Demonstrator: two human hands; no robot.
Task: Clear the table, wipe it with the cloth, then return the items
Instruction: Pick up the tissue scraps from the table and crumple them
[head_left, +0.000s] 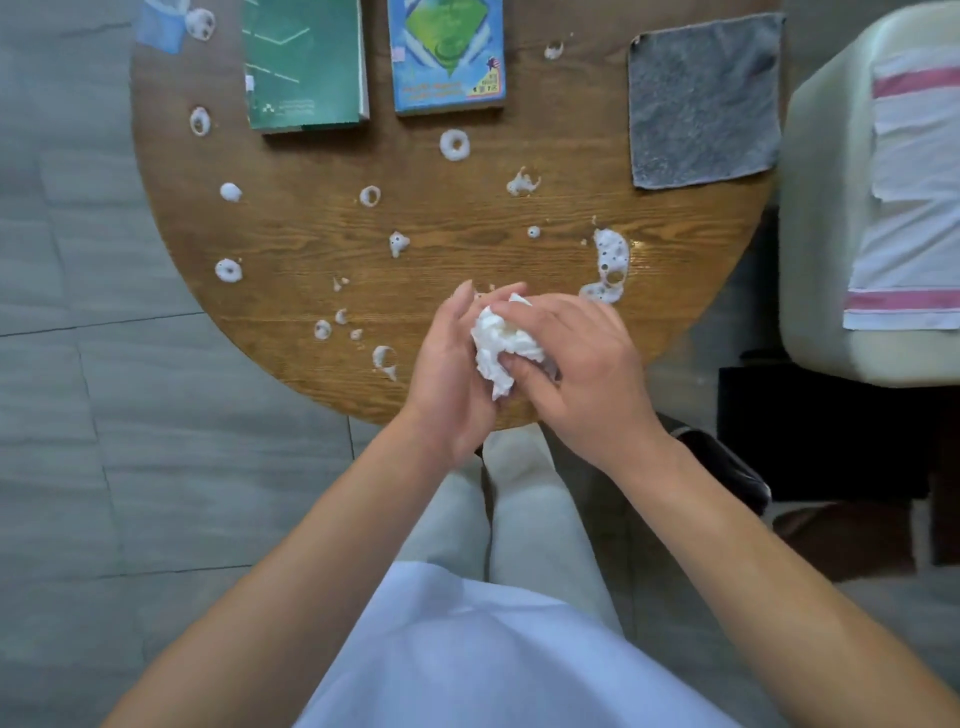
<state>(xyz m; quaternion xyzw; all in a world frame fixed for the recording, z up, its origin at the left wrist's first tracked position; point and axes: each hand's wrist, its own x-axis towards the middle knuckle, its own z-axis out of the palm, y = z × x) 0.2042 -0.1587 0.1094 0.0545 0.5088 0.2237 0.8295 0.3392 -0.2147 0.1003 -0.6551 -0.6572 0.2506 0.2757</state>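
Observation:
Over the near edge of the round wooden table (467, 218), my left hand (452, 364) and my right hand (576, 364) hold a crumpled white tissue (501, 343) between them. The left palm cups it and the right fingers curl over its top. A grey cloth (704, 101) lies flat at the table's far right. A green book (304, 62) and a blue book (447, 54) lie side by side at the far edge. Several white foam blobs and rings dot the tabletop, the largest (610, 262) just beyond my right hand.
A blue tissue pack (161, 23) sits at the table's far left corner. A cream seat (831, 208) with a red-striped white towel (914, 171) stands to the right. A dark object (727, 462) lies on the grey tiled floor (78, 364) by my right forearm.

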